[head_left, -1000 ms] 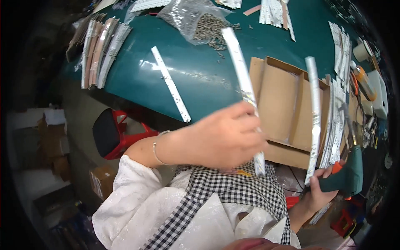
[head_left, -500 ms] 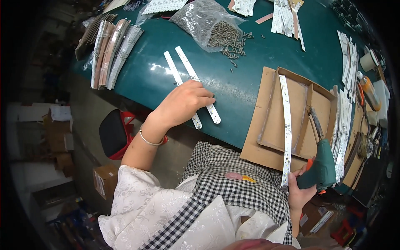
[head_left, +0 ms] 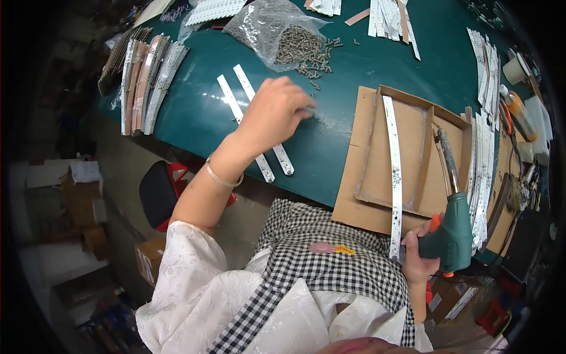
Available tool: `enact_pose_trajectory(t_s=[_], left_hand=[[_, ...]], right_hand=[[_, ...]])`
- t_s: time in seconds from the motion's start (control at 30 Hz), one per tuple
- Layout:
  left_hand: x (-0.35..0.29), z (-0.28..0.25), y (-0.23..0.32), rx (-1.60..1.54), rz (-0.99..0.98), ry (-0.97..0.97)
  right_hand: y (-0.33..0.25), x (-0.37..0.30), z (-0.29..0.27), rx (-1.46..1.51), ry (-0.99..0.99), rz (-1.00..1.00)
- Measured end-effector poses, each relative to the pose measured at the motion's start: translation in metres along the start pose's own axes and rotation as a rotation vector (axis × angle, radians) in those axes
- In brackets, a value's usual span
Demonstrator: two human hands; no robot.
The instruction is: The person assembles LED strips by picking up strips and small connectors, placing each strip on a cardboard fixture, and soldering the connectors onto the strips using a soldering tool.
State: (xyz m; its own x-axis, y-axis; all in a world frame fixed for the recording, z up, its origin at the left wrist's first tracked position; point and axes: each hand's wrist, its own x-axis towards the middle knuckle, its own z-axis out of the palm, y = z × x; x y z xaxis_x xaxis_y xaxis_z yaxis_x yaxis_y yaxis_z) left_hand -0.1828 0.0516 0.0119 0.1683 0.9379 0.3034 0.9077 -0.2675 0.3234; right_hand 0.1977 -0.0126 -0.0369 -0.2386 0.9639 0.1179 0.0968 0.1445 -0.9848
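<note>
My left hand hovers over two white LED strips, its fingers curled and smeared by motion, so I cannot tell whether it holds anything. The left LED strip and the right LED strip lie side by side on the green table, partly covered by the hand and wrist. My right hand is wrapped round a green soldering gun with an orange trigger, its metal tip pointing away. Beside the right thumb ends another LED strip, lying across a cardboard tray; whether my fingers touch it is unclear.
A plastic bag spills small metal screw-like pieces at the back. Bundled strips stand at the left; more strips lie right of the tray. An orange bottle and a red-black chair are near the edges.
My left hand has lifted off the right strip and moved up and away, toward the metal pieces. My right hand still holds the soldering gun. The whole view has shifted slightly.
</note>
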Motion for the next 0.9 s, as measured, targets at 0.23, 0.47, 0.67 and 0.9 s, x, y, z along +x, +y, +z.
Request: enact_pose_trajectory(t_s=[0.23,0.47,0.67,0.9], left_hand=[[0.029,0.031,-0.046,-0.185,-0.173,-0.173],[0.032,0.023,0.008,-0.086,-0.056,-0.068],[0.008,0.026,0.111,-1.232,-0.409,-0.281],[-0.002,0.051,0.138,-1.549,-0.411,-0.314]], right_hand=[[0.001,0.004,-0.010,-0.099,0.030,-0.096],[-0.004,0.016,-0.015,0.003,0.074,-0.089],[-0.015,0.046,0.001,-0.031,-0.162,-0.169],[-0.037,0.060,0.023,0.042,-0.184,0.012]])
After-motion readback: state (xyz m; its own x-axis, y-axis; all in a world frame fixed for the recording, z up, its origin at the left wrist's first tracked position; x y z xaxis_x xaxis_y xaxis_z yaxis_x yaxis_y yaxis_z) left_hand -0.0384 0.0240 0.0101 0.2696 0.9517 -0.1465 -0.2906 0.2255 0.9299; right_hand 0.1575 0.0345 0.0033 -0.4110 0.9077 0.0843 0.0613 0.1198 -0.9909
